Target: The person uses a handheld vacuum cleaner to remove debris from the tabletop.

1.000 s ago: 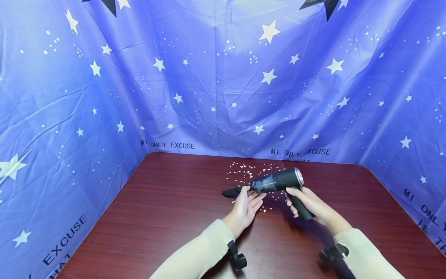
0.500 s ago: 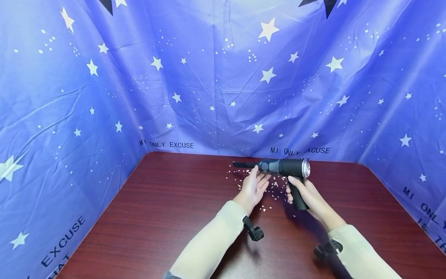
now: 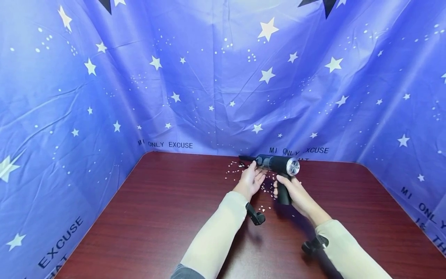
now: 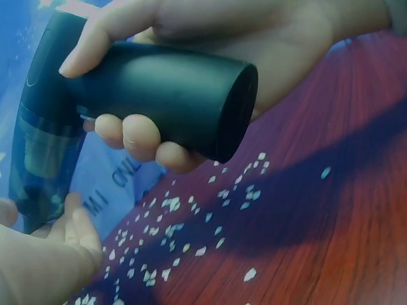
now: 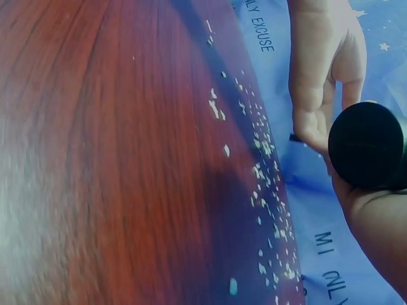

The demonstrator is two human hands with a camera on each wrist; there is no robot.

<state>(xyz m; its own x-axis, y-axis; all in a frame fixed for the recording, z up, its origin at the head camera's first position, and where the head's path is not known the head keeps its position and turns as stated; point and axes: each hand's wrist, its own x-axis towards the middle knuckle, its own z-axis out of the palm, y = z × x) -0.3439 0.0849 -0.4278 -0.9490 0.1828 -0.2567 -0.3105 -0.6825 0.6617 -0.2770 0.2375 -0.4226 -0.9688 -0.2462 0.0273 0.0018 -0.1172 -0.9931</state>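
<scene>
A black handheld vacuum cleaner (image 3: 277,164) is held above the far part of the table, its clear chamber and thin nozzle (image 3: 246,158) pointing left and away. Round its handle the right hand (image 3: 295,192) curls its fingers, with the thumb near the top of the grip. The left hand (image 3: 249,180) holds the front end, thumb on the near side and fingers underneath. In the left wrist view, the handle's round end (image 4: 238,114) faces the camera and the left fingertips (image 4: 77,219) lie by the chamber. Many small whitish bits (image 4: 250,275) are scattered on the table below.
The dark red wooden table (image 3: 156,217) ends at the back against a blue star-printed cloth (image 3: 195,77), which also hangs on both sides. A black wrist device (image 3: 256,217) sits on the left sleeve, another (image 3: 314,245) on the right.
Both hands have moved the vacuum cleaner toward the table's back edge. In the last half second it has shifted slightly left and turned, so its round silver rear end now faces the head camera more.
</scene>
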